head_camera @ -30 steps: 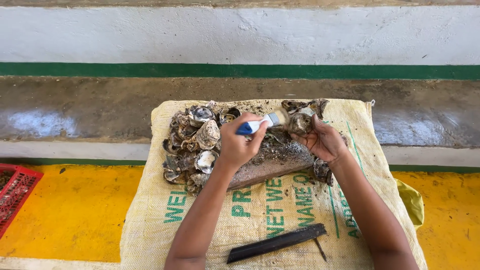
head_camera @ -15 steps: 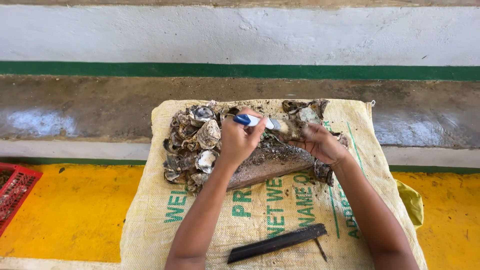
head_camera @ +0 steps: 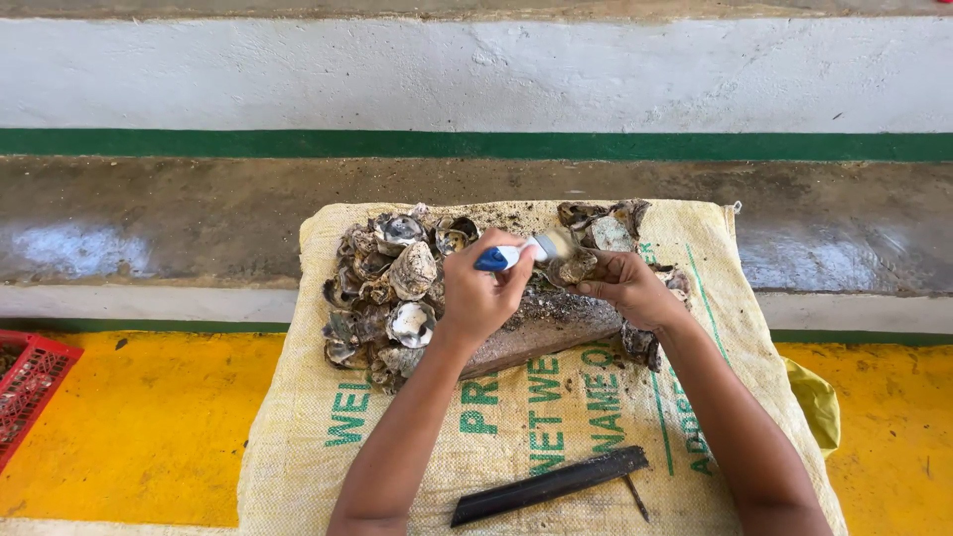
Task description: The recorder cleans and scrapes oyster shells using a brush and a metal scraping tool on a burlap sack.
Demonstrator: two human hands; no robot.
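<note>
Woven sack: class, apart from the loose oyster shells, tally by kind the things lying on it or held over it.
Blue-handled knife, in left hand: 1
Oyster in right hand: 1
Wooden block: 1
Dark flat blade: 1
Total: 4

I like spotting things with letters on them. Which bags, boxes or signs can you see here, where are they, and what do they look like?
Sack: spread flat on the floor under the shells and both arms; pale yellow woven cloth, roughly rectangular, printed with green block letters and thin green lines.
Crate: at the left edge, only partly in view; red plastic with a grid of holes, no lettering visible.
Signs or screens: none in view.
</note>
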